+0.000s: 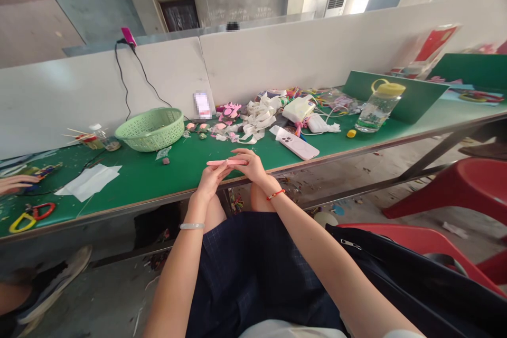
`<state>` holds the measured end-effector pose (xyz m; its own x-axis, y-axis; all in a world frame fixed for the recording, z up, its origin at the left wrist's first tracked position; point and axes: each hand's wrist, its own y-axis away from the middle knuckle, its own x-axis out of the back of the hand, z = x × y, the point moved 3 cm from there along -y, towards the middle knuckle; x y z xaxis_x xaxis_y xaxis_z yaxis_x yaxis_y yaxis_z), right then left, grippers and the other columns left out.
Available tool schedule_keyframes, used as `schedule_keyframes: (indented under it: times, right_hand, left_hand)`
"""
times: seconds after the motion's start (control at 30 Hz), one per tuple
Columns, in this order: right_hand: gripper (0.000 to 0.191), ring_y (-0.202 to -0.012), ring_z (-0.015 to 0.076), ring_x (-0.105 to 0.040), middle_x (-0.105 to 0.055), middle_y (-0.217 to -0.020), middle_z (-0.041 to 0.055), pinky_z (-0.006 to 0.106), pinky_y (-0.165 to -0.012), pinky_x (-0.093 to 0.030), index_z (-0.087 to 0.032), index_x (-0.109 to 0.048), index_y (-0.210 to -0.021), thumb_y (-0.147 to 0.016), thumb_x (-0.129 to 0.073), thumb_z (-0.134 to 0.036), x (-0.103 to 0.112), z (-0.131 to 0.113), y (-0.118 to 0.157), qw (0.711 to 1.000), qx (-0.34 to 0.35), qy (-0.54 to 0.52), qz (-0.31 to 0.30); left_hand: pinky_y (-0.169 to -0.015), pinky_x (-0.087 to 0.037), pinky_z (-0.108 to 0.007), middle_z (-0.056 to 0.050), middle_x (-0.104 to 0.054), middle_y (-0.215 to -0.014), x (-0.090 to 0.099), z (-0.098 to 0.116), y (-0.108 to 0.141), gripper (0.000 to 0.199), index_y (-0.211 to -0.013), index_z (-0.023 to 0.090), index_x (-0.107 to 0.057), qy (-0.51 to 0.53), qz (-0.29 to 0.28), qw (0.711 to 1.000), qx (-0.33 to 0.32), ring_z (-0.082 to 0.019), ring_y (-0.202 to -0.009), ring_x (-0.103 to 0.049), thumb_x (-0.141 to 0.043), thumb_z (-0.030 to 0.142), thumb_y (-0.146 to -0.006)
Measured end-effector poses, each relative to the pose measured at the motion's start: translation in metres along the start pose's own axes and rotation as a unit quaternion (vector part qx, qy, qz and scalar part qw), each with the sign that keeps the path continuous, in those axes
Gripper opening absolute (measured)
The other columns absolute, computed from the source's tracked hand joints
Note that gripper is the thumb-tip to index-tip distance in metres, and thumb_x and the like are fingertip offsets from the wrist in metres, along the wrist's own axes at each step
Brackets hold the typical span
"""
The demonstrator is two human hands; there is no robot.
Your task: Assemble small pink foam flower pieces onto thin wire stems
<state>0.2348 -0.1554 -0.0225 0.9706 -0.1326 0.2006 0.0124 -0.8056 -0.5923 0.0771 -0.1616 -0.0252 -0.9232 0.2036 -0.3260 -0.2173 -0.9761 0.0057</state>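
Over a green-topped workbench (130, 179): left hand (211, 182) and right hand (249, 165) together, fingers closed on a slender pink strip (225, 162), material not discernible.

Strip held crosswise just above the bench's near edge. At 1 o'clock, a tangle of white paper ribbons (257, 119); at 2 o'clock, a white smartphone in a rounded case (295, 142) and, farther off, a clear plastic bottle with a yellow lid (380, 108). At 10 o'clock, a round light-green plastic basket (150, 129). At 9 o'clock, a flat white paper sheet (89, 182) and, at the bench's far end, another person's hand (13, 184) near yellow and red plastic rings (31, 215).
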Motion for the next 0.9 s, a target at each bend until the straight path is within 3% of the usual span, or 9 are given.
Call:
schedule_keyframes:
  times: [0.1, 0.27, 0.53, 0.9]
  right_hand:
    - [0.020, -0.117, 0.0279, -0.060, -0.070, -0.120, 0.0051, 0.042, -0.105, -0.041, -0.029, -0.079, -0.091, -0.071, -0.082, -0.029, 0.0012, -0.0005, 0.0000, 1.000, -0.001, -0.008, 0.004]
    - [0.013, -0.113, 0.0273, -0.061, -0.070, -0.117, 0.0080, 0.040, -0.103, -0.043, -0.026, -0.080, -0.085, -0.073, -0.082, -0.031, 0.0032, 0.0002, -0.0002, 1.000, -0.011, -0.022, -0.003]
    - [0.021, -0.114, 0.0270, -0.063, -0.069, -0.121, 0.0100, 0.040, -0.102, -0.046, -0.023, -0.079, -0.089, -0.075, -0.079, -0.039, 0.0050, 0.0015, -0.0002, 1.000, 0.002, -0.007, 0.005]
    - [0.017, -0.111, 0.0257, -0.065, -0.070, -0.118, 0.0086, 0.039, -0.099, -0.048, -0.023, -0.078, -0.089, -0.077, -0.078, -0.035, 0.0061, 0.0041, -0.0011, 1.000, 0.011, 0.007, 0.027]
  left_hand:
    - [-0.106, -0.048, -0.041, -0.009, -0.078, -0.092, 0.0017, 0.0009, 0.0000, 0.036, -0.087, 0.015, -0.076, 0.004, 0.000, 1.000, -0.012, -0.025, -0.101, -0.072, -0.085, 0.043, -0.066]
    - [-0.107, -0.047, -0.039, -0.009, -0.078, -0.098, 0.0024, 0.0023, 0.0001, 0.032, -0.089, 0.016, -0.077, -0.001, -0.028, 0.999, -0.025, -0.026, -0.108, -0.070, -0.082, 0.043, -0.071]
    - [-0.104, -0.048, -0.035, -0.009, -0.078, -0.097, 0.0043, 0.0044, -0.0005, 0.032, -0.086, 0.015, -0.076, 0.029, -0.003, 0.999, -0.029, -0.025, -0.107, -0.070, -0.084, 0.041, -0.069]
    - [-0.103, -0.048, -0.036, -0.008, -0.077, -0.086, 0.0055, 0.0047, -0.0019, 0.021, -0.087, 0.013, -0.073, 0.078, 0.089, 0.993, 0.004, -0.019, -0.090, -0.074, -0.082, 0.026, -0.074]
